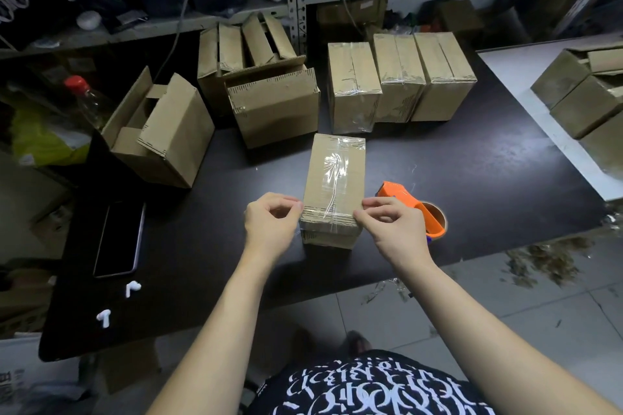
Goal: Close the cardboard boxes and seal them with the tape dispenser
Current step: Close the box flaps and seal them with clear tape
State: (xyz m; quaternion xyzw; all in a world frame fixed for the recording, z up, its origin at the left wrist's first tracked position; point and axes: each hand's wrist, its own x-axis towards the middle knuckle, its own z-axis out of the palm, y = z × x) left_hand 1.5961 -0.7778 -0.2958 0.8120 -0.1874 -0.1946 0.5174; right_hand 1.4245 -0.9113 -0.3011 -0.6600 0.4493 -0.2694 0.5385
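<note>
A small closed cardboard box [333, 185] lies lengthwise on the black table [472, 178], with clear tape running down its top seam. My left hand [269, 222] pinches the near left corner of the box where the tape wraps over the edge. On the near right corner my right hand [391, 226] pinches the tape end the same way. The orange tape dispenser [414, 209] lies on the table just right of the box, partly behind my right hand.
Three taped boxes [397, 77] stand in a row at the back. Open boxes [161, 131] and a closed one [273, 104] sit back left. A phone [118, 239] and two white earbuds [118, 303] lie near left. More boxes [586, 87] rest on a white surface at right.
</note>
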